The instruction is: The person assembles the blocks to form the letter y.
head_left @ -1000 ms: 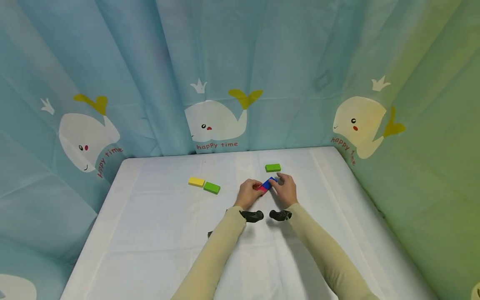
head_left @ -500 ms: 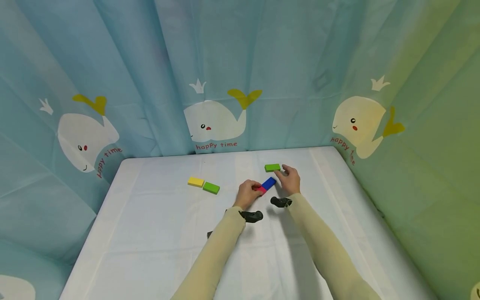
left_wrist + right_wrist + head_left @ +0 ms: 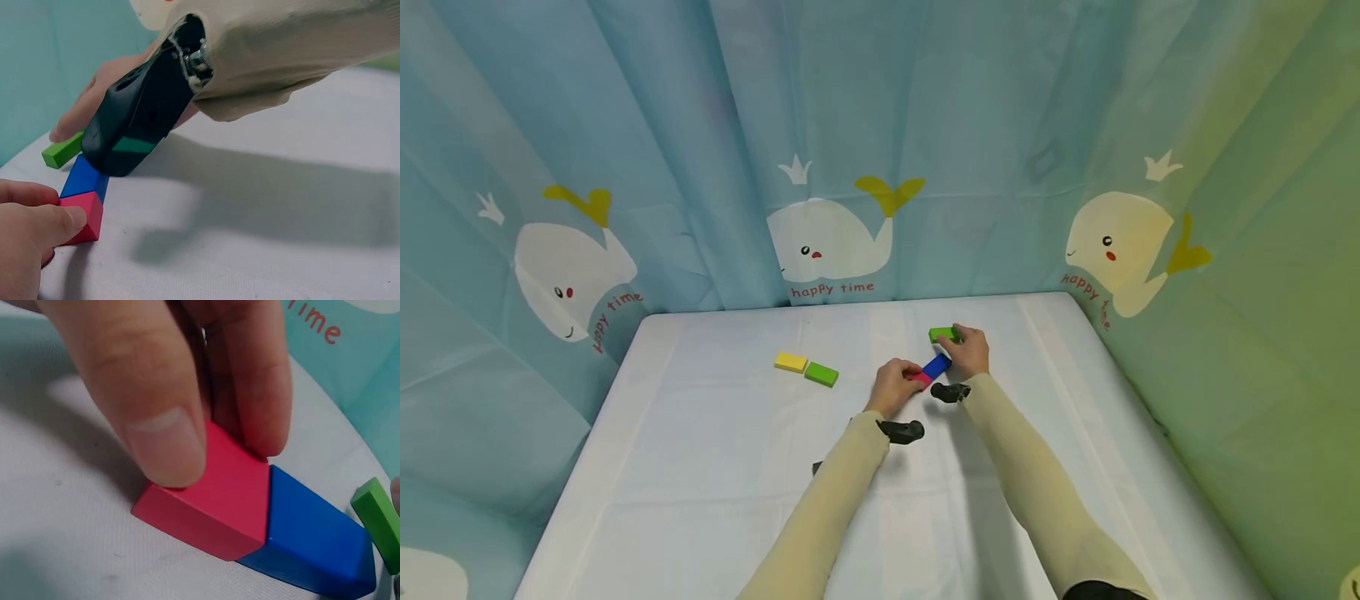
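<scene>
My left hand pinches a red block between thumb and fingers, low over the white tabletop. Lined up end to end with it lies a blue block, the two faces meeting. At the far side of that pair, my right hand has thumb and fingers around the right end of a green block. In the left wrist view the right wrist's dark camera mount hides part of the right hand and overlaps the blue block. Only the fingertips of the right hand show in the right wrist view.
To the left on the white table lie a yellow block and another green block, set almost corner to corner. A blue curtain with whale prints hangs behind the table and along its sides.
My right hand has left the blue block, moved away toward the back, and closed its thumb and fingers around the far green block. The left hand keeps its pinch on the red block.
</scene>
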The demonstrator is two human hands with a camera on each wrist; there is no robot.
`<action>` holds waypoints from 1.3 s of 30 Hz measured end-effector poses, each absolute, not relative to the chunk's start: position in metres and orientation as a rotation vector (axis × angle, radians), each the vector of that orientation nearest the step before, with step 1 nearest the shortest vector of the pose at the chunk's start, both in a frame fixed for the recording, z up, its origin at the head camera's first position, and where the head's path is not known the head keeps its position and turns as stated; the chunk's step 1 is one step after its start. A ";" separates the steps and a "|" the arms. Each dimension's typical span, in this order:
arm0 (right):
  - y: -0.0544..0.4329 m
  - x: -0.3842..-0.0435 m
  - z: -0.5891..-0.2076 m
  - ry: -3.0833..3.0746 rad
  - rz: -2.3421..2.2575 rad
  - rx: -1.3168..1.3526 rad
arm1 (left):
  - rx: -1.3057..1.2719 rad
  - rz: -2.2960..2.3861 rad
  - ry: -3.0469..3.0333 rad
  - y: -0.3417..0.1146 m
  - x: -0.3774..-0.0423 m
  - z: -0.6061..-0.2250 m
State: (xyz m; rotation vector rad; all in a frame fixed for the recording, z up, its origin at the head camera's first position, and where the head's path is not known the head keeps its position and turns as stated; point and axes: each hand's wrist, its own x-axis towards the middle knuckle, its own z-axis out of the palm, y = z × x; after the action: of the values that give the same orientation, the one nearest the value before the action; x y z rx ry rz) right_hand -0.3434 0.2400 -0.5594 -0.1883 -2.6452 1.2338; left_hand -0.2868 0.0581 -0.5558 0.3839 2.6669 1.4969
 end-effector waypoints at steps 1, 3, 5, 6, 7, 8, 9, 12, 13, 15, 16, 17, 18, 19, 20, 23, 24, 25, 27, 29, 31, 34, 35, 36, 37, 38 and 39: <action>0.239 -0.344 -0.560 -2.661 1.218 -0.188 | 0.376 1.489 2.667 0.058 -0.287 -0.556; 0.238 -0.344 -0.561 -2.683 1.188 -0.182 | 0.369 1.479 2.668 0.058 -0.287 -0.556; 0.237 -0.344 -0.560 -2.690 1.183 -0.184 | 0.377 1.476 2.675 0.058 -0.288 -0.556; 0.237 -0.344 -0.560 -2.697 1.177 -0.183 | 0.382 1.473 2.680 0.058 -0.288 -0.555; 0.236 -0.344 -0.559 -2.704 1.171 -0.179 | 0.384 1.471 2.684 0.058 -0.288 -0.555; 0.236 -0.344 -0.559 -2.713 1.165 -0.176 | 0.388 1.469 2.688 0.058 -0.289 -0.555; 0.235 -0.344 -0.559 -2.720 1.164 -0.176 | 0.391 1.468 2.691 0.057 -0.289 -0.555; 0.235 -0.344 -0.557 -2.753 1.150 -0.179 | 0.387 1.483 2.682 0.058 -0.289 -0.555; 0.236 -0.344 -0.557 -2.766 1.146 -0.182 | 0.385 1.489 2.678 0.058 -0.288 -0.555; 0.236 -0.345 -0.557 -2.791 1.146 -0.192 | 0.381 1.500 2.670 0.058 -0.288 -0.554; 0.236 -0.345 -0.557 -2.806 1.141 -0.194 | 0.381 1.506 2.667 0.058 -0.288 -0.554; 0.237 -0.345 -0.557 -2.820 1.144 -0.198 | 0.380 1.505 2.667 0.058 -0.288 -0.554; 0.237 -0.346 -0.557 -2.836 1.140 -0.202 | 0.376 1.506 2.665 0.058 -0.287 -0.554; 0.237 -0.346 -0.557 -2.848 1.144 -0.207 | 0.374 1.504 2.664 0.058 -0.287 -0.554; 0.237 -0.346 -0.557 -2.861 1.146 -0.212 | 0.372 1.504 2.663 0.058 -0.287 -0.553; 0.238 -0.347 -0.555 -2.896 1.140 -0.214 | 0.368 1.502 2.659 0.057 -0.286 -0.553; 0.238 -0.347 -0.555 -2.905 1.136 -0.215 | 0.368 1.502 2.658 0.057 -0.286 -0.552; 0.238 -0.347 -0.555 -2.911 1.133 -0.213 | 0.369 1.502 2.658 0.057 -0.286 -0.552; 0.238 -0.347 -0.555 -2.919 1.127 -0.210 | 0.368 1.504 2.655 0.057 -0.286 -0.551; 0.238 -0.348 -0.554 -2.919 1.117 -0.205 | 0.368 1.503 2.654 0.056 -0.286 -0.551; 0.237 -0.348 -0.553 -2.920 1.088 -0.193 | 0.371 1.501 2.654 0.056 -0.286 -0.551; 0.236 -0.348 -0.551 -2.919 1.044 -0.187 | 0.377 1.492 2.660 0.057 -0.287 -0.551; 0.235 -0.348 -0.551 -2.917 1.030 -0.186 | 0.379 1.489 2.662 0.057 -0.287 -0.551; 0.234 -0.347 -0.551 -2.919 1.016 -0.186 | 0.380 1.492 2.660 0.057 -0.287 -0.551; 0.234 -0.347 -0.551 -2.914 1.011 -0.183 | 0.380 1.495 2.657 0.057 -0.288 -0.552; 0.233 -0.346 -0.551 -2.909 1.008 -0.180 | 0.378 1.500 2.651 0.057 -0.288 -0.553; 0.233 -0.346 -0.551 -2.910 1.001 -0.175 | 0.374 1.502 2.645 0.057 -0.288 -0.554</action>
State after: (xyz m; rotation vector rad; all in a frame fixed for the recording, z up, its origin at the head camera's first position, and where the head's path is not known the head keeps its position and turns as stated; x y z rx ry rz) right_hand -0.3457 0.2333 -0.5514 -0.1749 -2.9095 1.0005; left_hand -0.2880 0.0567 -0.5538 0.3743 2.6450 1.5023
